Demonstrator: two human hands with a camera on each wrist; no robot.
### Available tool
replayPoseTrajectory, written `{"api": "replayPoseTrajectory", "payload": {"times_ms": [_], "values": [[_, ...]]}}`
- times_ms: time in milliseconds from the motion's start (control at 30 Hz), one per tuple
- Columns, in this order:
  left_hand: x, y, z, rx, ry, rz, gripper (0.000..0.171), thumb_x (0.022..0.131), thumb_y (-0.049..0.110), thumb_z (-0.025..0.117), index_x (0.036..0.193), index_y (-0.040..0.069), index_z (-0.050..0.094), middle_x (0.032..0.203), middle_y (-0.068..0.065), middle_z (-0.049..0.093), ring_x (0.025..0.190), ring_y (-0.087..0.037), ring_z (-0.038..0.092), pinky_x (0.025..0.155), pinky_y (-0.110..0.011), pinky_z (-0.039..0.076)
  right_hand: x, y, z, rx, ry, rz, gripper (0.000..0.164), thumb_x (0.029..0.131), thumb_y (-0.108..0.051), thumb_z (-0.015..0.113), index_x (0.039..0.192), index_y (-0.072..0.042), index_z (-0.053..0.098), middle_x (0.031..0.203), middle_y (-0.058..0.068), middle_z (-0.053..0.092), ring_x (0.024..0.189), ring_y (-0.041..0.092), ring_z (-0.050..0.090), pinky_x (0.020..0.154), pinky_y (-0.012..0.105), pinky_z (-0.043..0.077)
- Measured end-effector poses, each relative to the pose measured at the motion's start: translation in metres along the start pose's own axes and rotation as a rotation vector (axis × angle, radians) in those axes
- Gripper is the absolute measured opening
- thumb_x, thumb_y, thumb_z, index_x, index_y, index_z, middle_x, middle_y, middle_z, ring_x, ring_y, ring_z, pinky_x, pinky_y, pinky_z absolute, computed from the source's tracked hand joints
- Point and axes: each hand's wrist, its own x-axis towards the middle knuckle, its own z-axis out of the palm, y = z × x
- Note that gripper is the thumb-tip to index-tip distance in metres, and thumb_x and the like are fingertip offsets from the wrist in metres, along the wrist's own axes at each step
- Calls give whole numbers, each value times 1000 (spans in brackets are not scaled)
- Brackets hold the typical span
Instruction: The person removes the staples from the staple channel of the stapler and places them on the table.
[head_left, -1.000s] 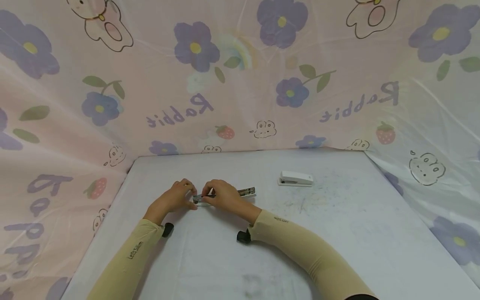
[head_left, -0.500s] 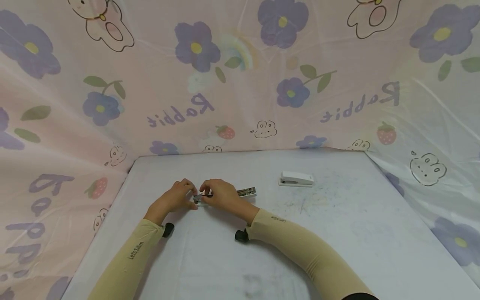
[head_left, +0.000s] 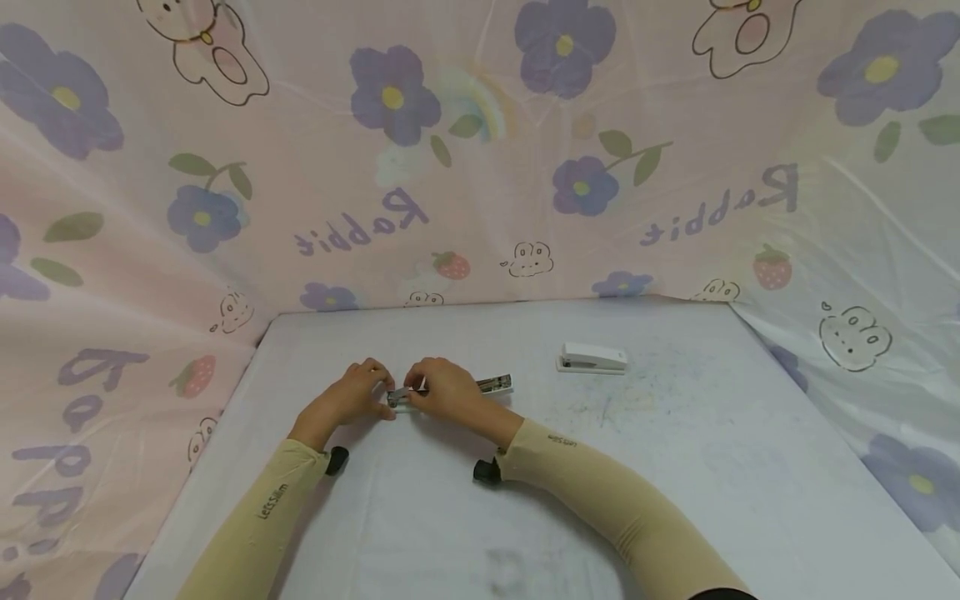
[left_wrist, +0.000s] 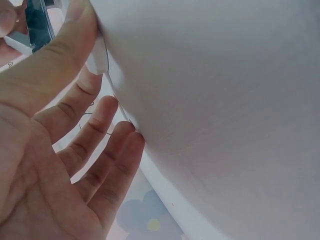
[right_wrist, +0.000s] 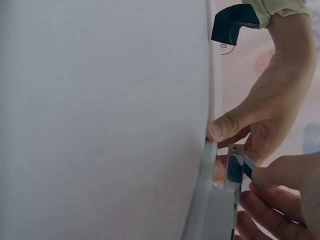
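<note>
Stapler (head_left: 495, 384) lies opened between two hands

From the head view, it sits on the white-covered table (head_left: 420, 533), left of the middle, long axis running nearly left to right, right end slightly farther off. Its metal nose points left, beside the left hand (head_left: 348, 398); the right hand (head_left: 446, 390) covers its middle. One second stapler (head_left: 592, 358), closed and white, stands apart to the right, roughly parallel, dark mouth leftward. I count two staplers, two tan sleeves (head_left: 251, 517) and two black wrist mounts (head_left: 487, 472).

From the left wrist, I see the left hand's thumb and forefinger clamped on the end of the base; its other three fingers stretch out, the last two together.

From the right wrist, the right thumb and fingertips pinch one thin grey strip (right_wrist: 248, 163), slanted beside the metal channel. Whether strip and channel touch, I cannot tell.
</note>
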Motion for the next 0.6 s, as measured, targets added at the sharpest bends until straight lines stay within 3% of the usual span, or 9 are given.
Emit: {"api": "replayPoseTrajectory", "payload": {"times_ms": [300,600], "values": [[0,-1,1,9,2,7,37,86,27,93,112,12,71,144,-20,53,133,-46,47,106,-66,48,-11,2,-9,138,5,-39,15,100,-14,77,113,-7,78,97,0,70,83,8,61,72,21,50],[-1,0,-1,7,5,17,37,87,26,93,110,12,69,139,-18,54,130,-44,48,105,-65,48,-26,3,-11,173,-31,-62,16,100,-14,78,113,-5,78,96,-2,70,83,5,60,74,19,52]]}}
